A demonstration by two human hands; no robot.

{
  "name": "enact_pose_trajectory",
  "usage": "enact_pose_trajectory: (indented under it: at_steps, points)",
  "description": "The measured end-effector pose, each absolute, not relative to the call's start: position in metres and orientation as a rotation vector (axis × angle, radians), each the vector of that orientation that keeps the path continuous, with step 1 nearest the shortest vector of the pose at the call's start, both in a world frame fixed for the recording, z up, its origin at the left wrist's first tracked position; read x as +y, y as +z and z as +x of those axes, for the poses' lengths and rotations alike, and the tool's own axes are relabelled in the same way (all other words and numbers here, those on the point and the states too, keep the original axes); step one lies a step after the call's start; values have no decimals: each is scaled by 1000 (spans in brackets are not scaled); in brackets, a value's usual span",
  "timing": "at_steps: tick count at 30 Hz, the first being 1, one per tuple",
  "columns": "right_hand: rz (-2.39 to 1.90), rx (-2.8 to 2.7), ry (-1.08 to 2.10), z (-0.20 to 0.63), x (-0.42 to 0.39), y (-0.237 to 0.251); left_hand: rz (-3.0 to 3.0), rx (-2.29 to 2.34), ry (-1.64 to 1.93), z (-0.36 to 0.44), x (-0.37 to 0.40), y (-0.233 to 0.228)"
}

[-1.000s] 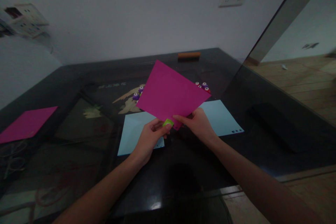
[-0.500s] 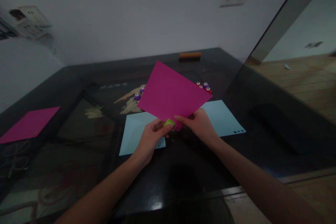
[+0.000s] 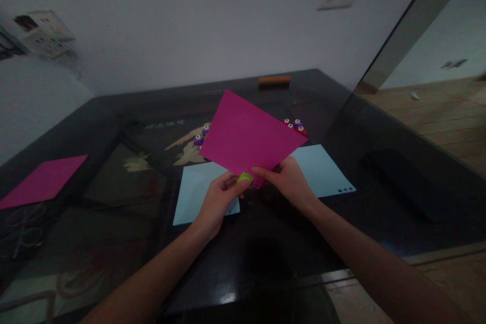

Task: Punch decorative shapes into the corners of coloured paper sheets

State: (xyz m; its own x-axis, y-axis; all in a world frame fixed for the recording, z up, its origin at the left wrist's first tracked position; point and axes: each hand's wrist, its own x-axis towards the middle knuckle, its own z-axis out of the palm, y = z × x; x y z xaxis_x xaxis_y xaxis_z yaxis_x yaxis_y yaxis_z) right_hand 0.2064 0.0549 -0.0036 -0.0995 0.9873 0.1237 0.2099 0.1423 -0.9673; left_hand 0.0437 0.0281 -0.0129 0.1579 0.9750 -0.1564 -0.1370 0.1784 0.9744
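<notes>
My left hand [image 3: 222,193] is closed around a small lime-green craft punch [image 3: 245,178], thumb on top, at the near corner of a magenta sheet of paper [image 3: 250,136]. My right hand [image 3: 287,178] pinches the same sheet by its near right edge, thumb on top. The sheet is held up above the table, one corner toward me, with a small dark hole near that corner. Beneath my hands lie a light blue sheet [image 3: 193,195] on the left and another light blue sheet [image 3: 324,172] on the right, both with small cut-outs along the near edge.
Behind the magenta sheet stand several purple punches [image 3: 198,139] and, to the right, several red and purple ones [image 3: 300,130]. Another magenta sheet [image 3: 45,179] lies far left. A brown roll [image 3: 274,81] sits at the back of the dark glossy table [image 3: 125,238]; a black case [image 3: 406,182] lies right.
</notes>
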Motion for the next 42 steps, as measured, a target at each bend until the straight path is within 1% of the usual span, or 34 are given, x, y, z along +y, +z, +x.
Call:
enact_pose_trajectory:
  at_steps: [30, 36, 42]
  points:
    - [-1247, -1520, 1014, 205, 52, 0, 1092, 1094, 1128, 45, 27, -10]
    - [-1245, -1484, 1041, 205, 52, 0, 1060, 1054, 1125, 46, 27, -12]
    - [-1235, -1500, 1003, 206, 53, -1, 1060, 996, 1137, 48, 28, -15]
